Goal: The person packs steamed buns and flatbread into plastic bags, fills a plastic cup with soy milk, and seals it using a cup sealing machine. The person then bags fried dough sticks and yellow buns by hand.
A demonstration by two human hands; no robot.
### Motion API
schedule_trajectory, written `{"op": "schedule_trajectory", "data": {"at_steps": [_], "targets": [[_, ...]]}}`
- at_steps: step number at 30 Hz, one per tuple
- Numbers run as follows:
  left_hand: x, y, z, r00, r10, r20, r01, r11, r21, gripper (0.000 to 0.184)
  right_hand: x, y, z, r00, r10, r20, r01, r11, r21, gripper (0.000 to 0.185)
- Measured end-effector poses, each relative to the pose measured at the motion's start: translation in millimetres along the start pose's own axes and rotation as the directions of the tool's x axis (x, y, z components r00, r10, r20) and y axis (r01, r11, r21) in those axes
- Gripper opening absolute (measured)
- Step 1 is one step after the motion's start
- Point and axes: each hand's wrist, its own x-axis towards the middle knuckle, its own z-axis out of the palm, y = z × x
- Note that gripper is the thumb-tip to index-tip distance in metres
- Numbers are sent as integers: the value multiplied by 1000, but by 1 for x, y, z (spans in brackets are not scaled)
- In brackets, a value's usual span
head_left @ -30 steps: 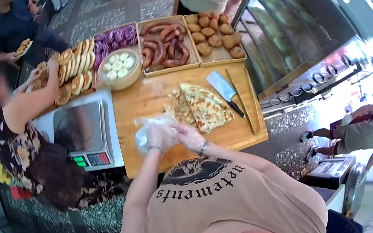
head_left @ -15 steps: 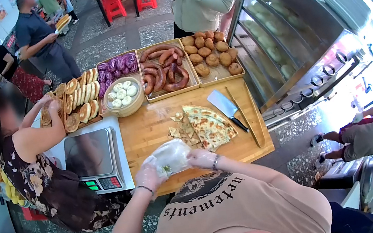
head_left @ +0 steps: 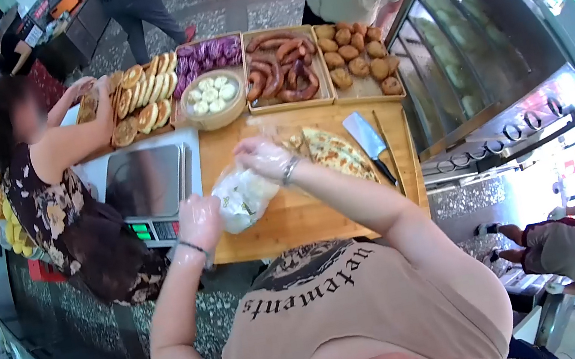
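Note:
A clear plastic bag [head_left: 245, 198] hangs between my two hands above the wooden board, with something whitish and a green print or patch showing in it. My left hand [head_left: 200, 223], in a clear thin glove, is closed on the bag's left edge. On the bag's upper right edge my right hand [head_left: 265, 159], gloved the same way, is closed too. Just beyond my right hand lies a browned flatbread [head_left: 335, 155], partly hidden by that hand and forearm. To its right are a cleaver [head_left: 366, 137] with a black handle and long tongs [head_left: 389, 151].
Behind the wooden board [head_left: 295, 227] stand trays of sausages [head_left: 284, 70], fried balls [head_left: 359, 61] and flat cakes [head_left: 147, 89], plus a bowl of white buns [head_left: 213, 97]. A scale [head_left: 144, 184] and a co-worker [head_left: 56, 180] are left. A glass cabinet [head_left: 461, 36] stands right.
Both hands have risen from the board's front edge, the right one farther forward. The bag now hangs tilted rather than stretched level. My view has shifted, and the co-worker still reaches among the cakes.

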Motion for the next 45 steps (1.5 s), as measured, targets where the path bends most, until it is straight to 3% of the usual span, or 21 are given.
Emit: {"op": "schedule_trajectory", "data": {"at_steps": [3,10,12,13,15,16,17,18,22,24,25,26,28,30,32,33,35,36,38,44,45], "targets": [[-2,6,31,996,-19,-84,14,998,-61,7,2,-10,17,997,-70,-40,51,935,-352,29],[9,33,69,949,-209,-237,171,971,-168,8,-32,15,37,993,109,44,-65,821,-567,49],[6,44,47,767,-168,-619,-69,938,-341,17,-60,16,29,950,-305,-64,198,749,-632,53],[5,48,40,761,-179,-624,-54,940,-336,17,-70,9,21,948,-316,-50,216,747,-628,53],[-2,59,29,974,-29,-223,-190,425,-885,28,-91,-10,10,912,-408,36,380,810,-446,50],[-3,69,22,988,132,-83,-137,472,-871,35,-95,-13,8,910,-411,46,388,811,-438,50],[-4,79,16,957,283,68,-94,522,-848,43,-98,-14,6,949,-129,286,208,941,-267,54],[-5,86,10,959,274,69,-88,523,-848,43,-102,-14,5,833,120,540,-42,987,-155,58],[6,97,-27,850,431,304,-90,687,-721,59,-109,-5,1,821,159,549,-381,868,319,53],[13,98,-41,741,526,417,76,550,-831,55,-116,-56,-20,837,-93,539,177,978,-107,56],[24,82,51,688,716,123,-265,405,-875,54,-120,-69,-24,849,-85,522,169,979,-115,56],[19,89,55,673,730,117,-276,395,-876,54,-123,-81,-24,866,-88,492,235,940,-246,63],[10,102,49,821,562,105,6,176,-984,54,-130,-84,-28,887,-86,453,280,882,-380,70],[8,113,21,869,475,138,133,44,-990,55,-134,-77,-31,872,-429,236,482,670,-565,83],[10,129,-25,938,144,314,341,-530,-777,64,-141,-67,-31,916,-361,175,395,737,-549,98],[10,133,-13,942,137,308,332,-534,-778,64,-150,-63,-28,917,-366,159,391,743,-543,98],[12,126,18,994,-99,-55,-98,-507,-856,73,-154,-59,-23,897,-390,209,441,742,-505,98],[13,127,30,984,-172,-54,-134,-501,-855,73,-157,-53,-22,934,-271,234,352,817,-457,96],[22,133,38,994,-107,-37,-65,-266,-962,78,-162,-40,-19,944,-12,331,149,907,-394,94],[20,129,42,991,-110,77,45,-268,-962,70,-158,-11,-22,923,-120,366,234,929,-286,86],[23,124,62,993,12,121,121,-236,-964,63,-159,-17,-22,916,-166,366,272,926,-261,63]]}}
